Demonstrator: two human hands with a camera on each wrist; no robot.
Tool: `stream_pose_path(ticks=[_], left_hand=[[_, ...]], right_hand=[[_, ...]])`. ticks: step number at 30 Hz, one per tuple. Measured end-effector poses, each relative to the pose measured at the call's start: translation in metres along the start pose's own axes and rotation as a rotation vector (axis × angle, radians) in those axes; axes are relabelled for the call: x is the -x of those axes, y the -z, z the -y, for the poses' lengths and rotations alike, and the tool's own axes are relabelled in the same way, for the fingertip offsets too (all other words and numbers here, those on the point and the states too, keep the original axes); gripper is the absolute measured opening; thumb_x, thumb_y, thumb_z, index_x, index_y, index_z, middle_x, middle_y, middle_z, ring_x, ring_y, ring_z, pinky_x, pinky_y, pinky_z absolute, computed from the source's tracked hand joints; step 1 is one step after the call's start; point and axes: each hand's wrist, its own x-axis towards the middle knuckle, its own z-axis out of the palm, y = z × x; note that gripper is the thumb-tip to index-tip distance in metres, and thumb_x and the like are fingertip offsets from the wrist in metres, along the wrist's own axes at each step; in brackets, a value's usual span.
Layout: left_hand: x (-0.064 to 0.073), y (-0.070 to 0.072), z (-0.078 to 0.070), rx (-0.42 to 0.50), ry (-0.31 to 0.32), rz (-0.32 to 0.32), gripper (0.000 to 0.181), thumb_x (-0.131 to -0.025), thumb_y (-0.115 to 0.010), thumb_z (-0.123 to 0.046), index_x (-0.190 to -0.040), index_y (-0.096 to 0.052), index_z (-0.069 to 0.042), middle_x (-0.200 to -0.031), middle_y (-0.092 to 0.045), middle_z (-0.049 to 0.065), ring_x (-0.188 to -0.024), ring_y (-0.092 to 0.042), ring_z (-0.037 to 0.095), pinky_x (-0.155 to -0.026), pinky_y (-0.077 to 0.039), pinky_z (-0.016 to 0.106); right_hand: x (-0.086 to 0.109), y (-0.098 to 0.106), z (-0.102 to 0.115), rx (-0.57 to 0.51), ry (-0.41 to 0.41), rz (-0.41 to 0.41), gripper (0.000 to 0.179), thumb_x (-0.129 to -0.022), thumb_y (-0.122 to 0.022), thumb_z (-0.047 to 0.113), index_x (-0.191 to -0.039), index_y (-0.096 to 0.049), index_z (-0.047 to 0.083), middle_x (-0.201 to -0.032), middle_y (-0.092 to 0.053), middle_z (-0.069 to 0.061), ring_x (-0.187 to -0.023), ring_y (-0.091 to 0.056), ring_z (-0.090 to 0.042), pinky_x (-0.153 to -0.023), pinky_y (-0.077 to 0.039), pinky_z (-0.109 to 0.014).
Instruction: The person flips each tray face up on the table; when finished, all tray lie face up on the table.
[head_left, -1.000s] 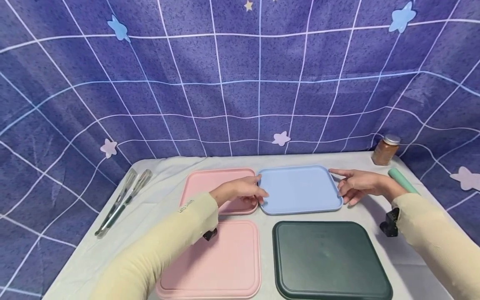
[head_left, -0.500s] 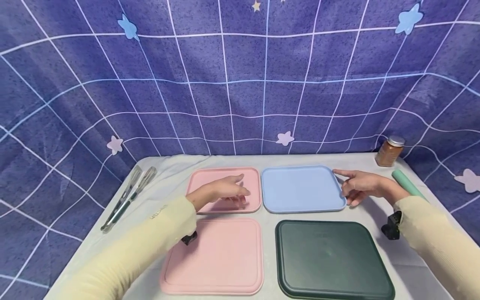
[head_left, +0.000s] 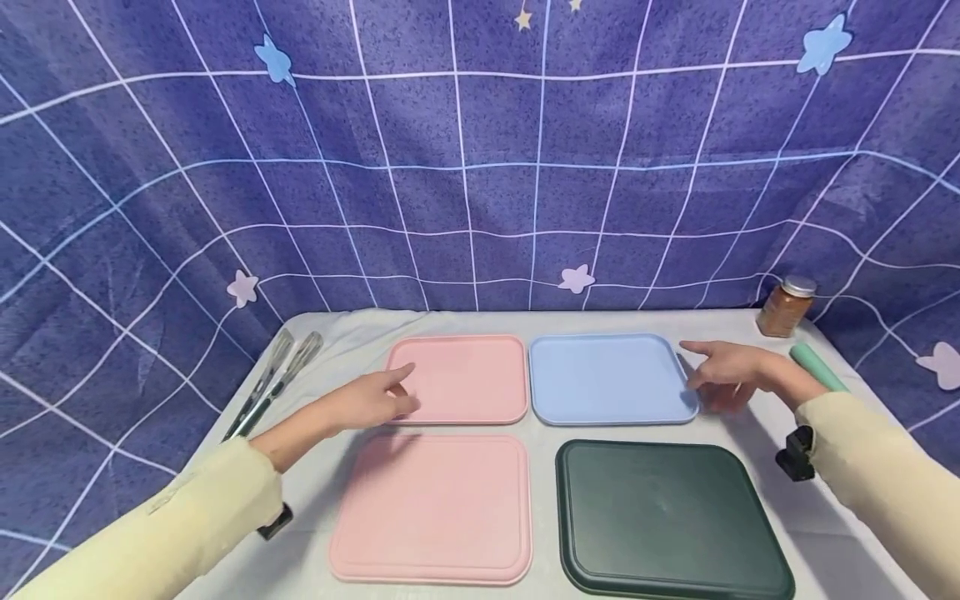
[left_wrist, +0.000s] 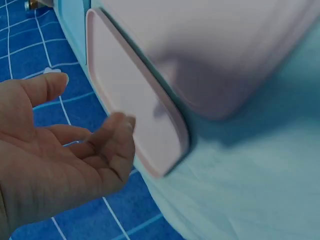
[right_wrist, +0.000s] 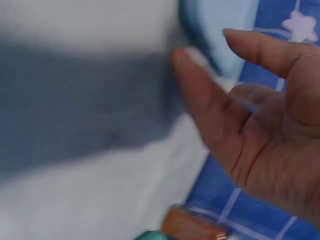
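Note:
In the head view, a small pink tray and a light blue tray lie side by side at the back of the table. My left hand is over the left end of the small pink tray, fingers loosely bent and holding nothing. At the right end of the blue tray is my right hand, its thumb and fingers spread and nothing in its grasp. In the right wrist view the fingers are close by the blue tray's corner. A larger pink tray and a dark green tray lie in front.
Metal tongs lie on the white tablecloth at the left. A jar with a silver lid stands at the back right corner, beside a green cylinder. A blue grid-patterned curtain hangs behind the table.
My left hand has let go of the blue tray's left edge and moved left across the small pink tray. My right hand has come slightly away from the blue tray's right edge.

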Motion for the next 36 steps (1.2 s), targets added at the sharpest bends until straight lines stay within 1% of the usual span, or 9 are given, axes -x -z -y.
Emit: stream_pose_path(ticks=[3,6,8,10,14,19,24,32,36], left_hand=[[0.02,0.005,0.01,-0.038,0.026,-0.021,0.08,-0.097,-0.06,-0.038,-0.158,-0.024,0.0,-0.123,-0.063,0.015,-0.103,-0.061,0.023,-0.085,-0.05,0.038],[0.035,0.009,0.022,0.023,0.034,0.012,0.08,-0.098,-0.059,-0.037,-0.156,-0.023,0.005,-0.105,-0.067,0.014,-0.091,-0.062,0.022,-0.073,-0.05,0.033],[0.043,0.012,0.03,0.076,0.05,0.055,0.08,-0.098,-0.06,-0.035,-0.155,-0.023,0.009,-0.091,-0.066,0.01,-0.081,-0.06,0.02,-0.063,-0.045,0.028],[0.051,0.013,0.038,0.121,0.082,0.105,0.079,-0.099,-0.06,-0.033,-0.154,-0.023,0.01,-0.085,-0.065,0.008,-0.076,-0.059,0.018,-0.057,-0.041,0.025],[0.065,0.013,0.054,0.125,0.098,0.171,0.079,-0.1,-0.058,-0.034,-0.154,-0.022,0.011,-0.089,-0.066,0.007,-0.075,-0.059,0.018,-0.055,-0.04,0.024],[0.077,0.002,0.069,0.111,0.041,0.232,0.078,-0.1,-0.059,-0.033,-0.155,-0.023,0.009,-0.088,-0.069,0.007,-0.074,-0.062,0.018,-0.059,-0.045,0.026],[0.082,-0.012,0.076,0.168,0.036,0.268,0.081,-0.099,-0.06,-0.033,-0.155,-0.02,0.009,-0.084,-0.068,0.007,-0.074,-0.063,0.019,-0.061,-0.047,0.027],[0.085,-0.016,0.085,0.203,0.052,0.314,0.078,-0.1,-0.058,-0.032,-0.151,-0.024,0.016,-0.082,-0.067,0.006,-0.069,-0.06,0.016,-0.055,-0.043,0.024],[0.09,-0.02,0.089,0.246,0.065,0.351,0.081,-0.1,-0.059,-0.031,-0.151,-0.019,0.018,-0.081,-0.067,0.006,-0.067,-0.06,0.016,-0.055,-0.044,0.024]], right_hand=[[0.011,-0.002,0.025,0.109,0.015,-0.029,0.093,-0.095,-0.061,0.025,-0.159,0.003,0.0,-0.096,-0.06,-0.011,-0.066,-0.068,-0.02,-0.056,-0.058,-0.038],[0.022,-0.015,0.053,0.123,0.061,-0.029,0.093,-0.096,-0.061,0.028,-0.16,0.0,0.002,-0.097,-0.058,-0.014,-0.066,-0.067,-0.02,-0.055,-0.058,-0.038],[0.029,-0.03,0.071,0.103,0.107,-0.006,0.093,-0.095,-0.064,0.03,-0.161,-0.003,0.004,-0.103,-0.059,-0.016,-0.068,-0.068,-0.021,-0.055,-0.058,-0.04],[0.036,-0.049,0.087,0.063,0.147,0.03,0.092,-0.094,-0.066,0.03,-0.161,-0.008,0.007,-0.105,-0.061,-0.019,-0.07,-0.069,-0.024,-0.055,-0.059,-0.042],[0.047,-0.094,0.11,-0.048,0.203,0.131,0.088,-0.092,-0.07,0.028,-0.161,-0.018,0.012,-0.103,-0.062,-0.02,-0.072,-0.07,-0.028,-0.055,-0.059,-0.044],[0.052,-0.152,0.122,-0.225,0.184,0.27,0.084,-0.093,-0.07,0.026,-0.16,-0.022,0.013,-0.1,-0.065,-0.02,-0.067,-0.071,-0.027,-0.051,-0.058,-0.04],[0.047,-0.188,0.13,-0.345,0.129,0.349,0.092,-0.094,-0.068,0.028,-0.162,-0.007,0.012,-0.104,-0.068,-0.019,-0.069,-0.073,-0.025,-0.052,-0.058,-0.038],[0.037,-0.208,0.137,-0.338,0.061,0.338,0.103,-0.093,-0.068,0.034,-0.161,0.004,0.008,-0.098,-0.07,-0.017,-0.06,-0.071,-0.02,-0.052,-0.059,-0.039],[0.035,-0.212,0.138,-0.33,0.056,0.336,0.1,-0.093,-0.069,0.034,-0.161,-0.002,0.008,-0.096,-0.07,-0.019,-0.057,-0.07,-0.019,-0.051,-0.058,-0.039]])
